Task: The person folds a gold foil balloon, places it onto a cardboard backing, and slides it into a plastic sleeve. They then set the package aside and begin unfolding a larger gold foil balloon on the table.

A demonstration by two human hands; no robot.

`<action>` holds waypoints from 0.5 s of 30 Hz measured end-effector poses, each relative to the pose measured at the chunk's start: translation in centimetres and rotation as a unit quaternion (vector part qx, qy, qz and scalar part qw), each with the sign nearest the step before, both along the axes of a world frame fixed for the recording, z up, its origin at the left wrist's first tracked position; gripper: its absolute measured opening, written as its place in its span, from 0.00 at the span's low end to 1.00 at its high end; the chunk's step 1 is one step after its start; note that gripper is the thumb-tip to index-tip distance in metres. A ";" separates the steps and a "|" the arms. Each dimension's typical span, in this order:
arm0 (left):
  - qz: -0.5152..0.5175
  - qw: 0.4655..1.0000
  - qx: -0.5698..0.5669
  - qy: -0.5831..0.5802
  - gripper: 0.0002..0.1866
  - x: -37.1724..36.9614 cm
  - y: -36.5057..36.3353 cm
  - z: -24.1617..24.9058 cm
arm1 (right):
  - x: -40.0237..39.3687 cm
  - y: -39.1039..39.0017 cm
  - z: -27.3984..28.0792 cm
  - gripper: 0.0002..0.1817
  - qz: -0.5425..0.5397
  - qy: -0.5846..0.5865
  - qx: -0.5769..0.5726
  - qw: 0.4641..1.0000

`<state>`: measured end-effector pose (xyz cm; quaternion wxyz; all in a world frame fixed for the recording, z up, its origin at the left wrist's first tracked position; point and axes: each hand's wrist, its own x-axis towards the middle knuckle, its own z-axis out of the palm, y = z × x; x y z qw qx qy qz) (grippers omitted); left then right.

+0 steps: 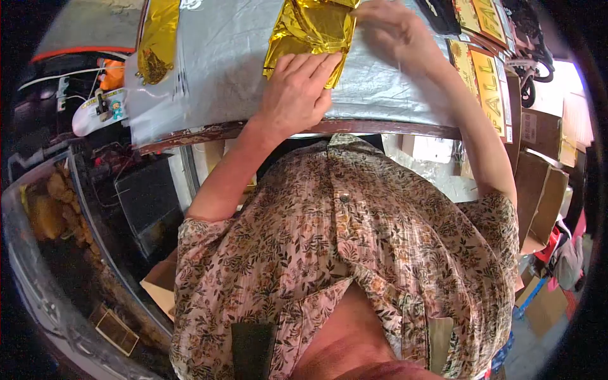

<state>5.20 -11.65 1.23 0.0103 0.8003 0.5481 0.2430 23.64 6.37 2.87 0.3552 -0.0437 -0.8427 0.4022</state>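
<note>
A crinkled, shiny gold foil sheet (323,28) lies near the front of the grey-covered table, its upper part cut off by the frame. On its lower edge is my left hand (297,92), fingers close together and bent over the foil, thumb low on the right. My right hand (399,35) is smeared by motion beside the foil's upper right edge, its fingertips right at that edge. Further left on the table lies another gold foil piece (157,38) with a dark, bunched lower end.
Stacked yellow "FALL" signs (491,95) line the table's right side, near a black item (440,14). Clear plastic (152,107) covers the left corner. Cardboard boxes (538,196) stand right. A skateboard deck (101,113) and a clear bin (38,278) are at left.
</note>
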 end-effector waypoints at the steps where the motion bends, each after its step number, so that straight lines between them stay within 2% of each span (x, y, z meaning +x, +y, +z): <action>1: 0.001 1.000 0.000 -0.001 0.28 -0.1 0.0 0.0 | -0.6 0.1 0.1 0.17 0.057 0.155 0.020 0.986; 2: 0.000 1.000 -0.003 -0.005 0.28 -0.1 0.0 0.0 | 2.4 -0.3 1.4 0.17 -0.114 -0.174 0.036 0.977; 9: -0.006 1.000 -0.012 -0.023 0.27 -0.2 0.1 0.1 | 1.9 -1.4 -0.3 0.12 -0.141 -0.171 0.149 0.964; 11: -0.010 0.999 -0.019 -0.028 0.27 -0.4 0.2 0.1 | 2.1 -0.7 -3.0 0.18 -0.172 -0.219 0.253 0.927; 15: 0.002 0.995 -0.062 -0.083 0.28 -0.1 0.4 1.1 | 1.5 -0.6 -3.5 0.20 -0.171 -0.190 0.279 0.926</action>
